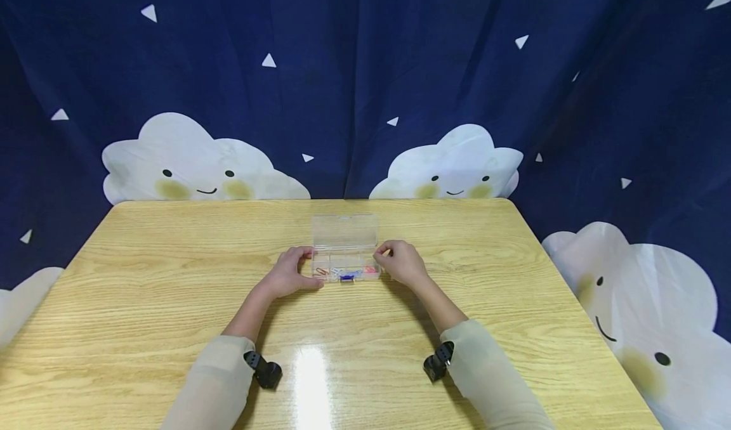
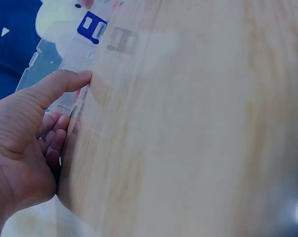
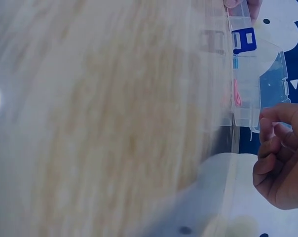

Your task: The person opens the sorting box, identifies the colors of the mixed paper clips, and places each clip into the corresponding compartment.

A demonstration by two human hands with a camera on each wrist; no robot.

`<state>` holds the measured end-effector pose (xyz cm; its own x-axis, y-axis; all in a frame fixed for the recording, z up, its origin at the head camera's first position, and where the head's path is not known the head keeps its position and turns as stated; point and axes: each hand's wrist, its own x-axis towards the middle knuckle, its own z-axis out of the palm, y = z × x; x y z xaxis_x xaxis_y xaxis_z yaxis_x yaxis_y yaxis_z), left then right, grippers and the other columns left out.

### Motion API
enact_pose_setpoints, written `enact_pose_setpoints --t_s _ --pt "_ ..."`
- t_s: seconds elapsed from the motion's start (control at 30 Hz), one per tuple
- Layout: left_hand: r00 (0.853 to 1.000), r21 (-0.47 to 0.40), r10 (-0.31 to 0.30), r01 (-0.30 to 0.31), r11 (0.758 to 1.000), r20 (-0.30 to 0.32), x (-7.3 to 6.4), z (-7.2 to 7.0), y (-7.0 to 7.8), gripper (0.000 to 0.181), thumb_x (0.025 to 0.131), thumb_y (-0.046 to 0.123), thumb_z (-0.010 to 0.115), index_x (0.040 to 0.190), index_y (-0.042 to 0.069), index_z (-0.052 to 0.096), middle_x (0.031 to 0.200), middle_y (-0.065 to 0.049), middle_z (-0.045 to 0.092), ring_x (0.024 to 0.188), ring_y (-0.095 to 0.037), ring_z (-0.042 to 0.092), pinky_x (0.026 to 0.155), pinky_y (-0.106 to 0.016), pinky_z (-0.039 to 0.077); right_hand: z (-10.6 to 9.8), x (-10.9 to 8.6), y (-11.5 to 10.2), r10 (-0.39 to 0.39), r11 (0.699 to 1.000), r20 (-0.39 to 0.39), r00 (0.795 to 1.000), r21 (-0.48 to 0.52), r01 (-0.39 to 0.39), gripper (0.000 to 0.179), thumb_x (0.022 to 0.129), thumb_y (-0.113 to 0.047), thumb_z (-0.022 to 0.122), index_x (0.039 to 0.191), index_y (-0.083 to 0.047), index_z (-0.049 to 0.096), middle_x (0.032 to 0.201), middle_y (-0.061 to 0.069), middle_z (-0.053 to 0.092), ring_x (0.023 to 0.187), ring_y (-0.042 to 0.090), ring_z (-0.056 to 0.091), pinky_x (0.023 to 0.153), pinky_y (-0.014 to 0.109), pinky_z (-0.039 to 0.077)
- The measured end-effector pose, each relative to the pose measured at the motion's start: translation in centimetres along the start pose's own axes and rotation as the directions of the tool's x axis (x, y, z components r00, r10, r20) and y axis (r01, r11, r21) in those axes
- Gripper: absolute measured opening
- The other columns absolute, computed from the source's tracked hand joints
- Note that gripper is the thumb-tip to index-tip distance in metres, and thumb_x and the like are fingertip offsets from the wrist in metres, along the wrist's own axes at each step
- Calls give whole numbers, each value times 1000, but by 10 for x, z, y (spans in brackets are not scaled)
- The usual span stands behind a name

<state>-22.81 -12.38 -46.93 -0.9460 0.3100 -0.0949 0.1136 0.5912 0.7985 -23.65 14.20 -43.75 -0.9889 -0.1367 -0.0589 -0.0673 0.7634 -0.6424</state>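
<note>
A clear plastic compartment box lies on the table with its transparent lid raised at the back. Paper clips fill its front row: orange-red ones at left, white and blue in the middle, pink clips at right. A dark blue latch sits on the front. My left hand grips the left end, thumb at the front corner. Over the right end, my right hand has thumb and index fingertips together, other fingers curled; I cannot tell whether something is between them.
The wooden table reaches back to a dark blue curtain printed with white clouds. Both forearms wear pale sleeves with a black wrist camera on each. A bright light reflection lies on the tabletop near the front.
</note>
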Motion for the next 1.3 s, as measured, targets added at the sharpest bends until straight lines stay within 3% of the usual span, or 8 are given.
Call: enact_pose_setpoints --t_s 0.37,1.3 --pt "1000 16 2 -2 1000 0 1 1 0 78 73 26 79 135 -2 40 127 -18 46 117 -34 40 101 -48 35 -8 -1 6 33 999 -64 997 -5 -33 18 89 -24 60 95 -10 69 61 2 61 44 10 48 43 24 36" --pt "1000 23 -9 9 1000 -20 -3 4 3 81 75 25 78 139 0 36 126 -15 47 118 -33 41 100 -47 36 -37 -9 34 80 996 -94 992 -24 -82 28 92 -29 54 105 -6 66 69 11 66 43 10 44 41 24 33"
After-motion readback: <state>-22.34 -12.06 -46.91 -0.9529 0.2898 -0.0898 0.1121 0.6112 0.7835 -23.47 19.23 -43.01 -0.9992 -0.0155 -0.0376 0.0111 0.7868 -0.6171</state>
